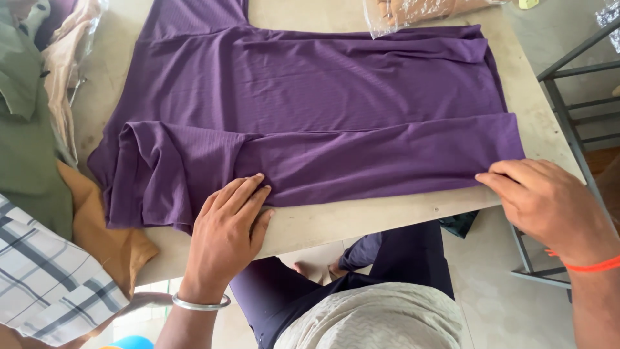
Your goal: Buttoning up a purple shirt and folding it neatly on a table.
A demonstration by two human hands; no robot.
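Currently: Both Hands Flat on a Folded Purple Garment

Presently the purple garment (pixel 316 110) lies spread across most of the counter (pixel 361 216), its lower portion folded up into a long band that runs parallel to the near edge. One sleeve is turned in at the left end of that band.

The left hand (pixel 226 232) rests palm-down and open, fingers extended and together, pressing the fold near the middle of the near edge; the fingertips lie on the cloth, the heel of the hand on bare counter. It grips nothing. A metal bangle (pixel 200 302) sits on that wrist.

The right hand (pixel 542 200) is at the near right corner, fingers extended onto the end of the folded band, open and pressing rather than clasping. An orange thread band (pixel 591 265) circles its wrist.

Along the left edge lie a green cloth (pixel 26 129), an ochre cloth (pixel 110 239) and a checked cloth (pixel 45 284). A clear plastic packet (pixel 413 13) rests at the far edge, touching the garment's upper border. A metal frame (pixel 568 110) stands beyond the right edge.
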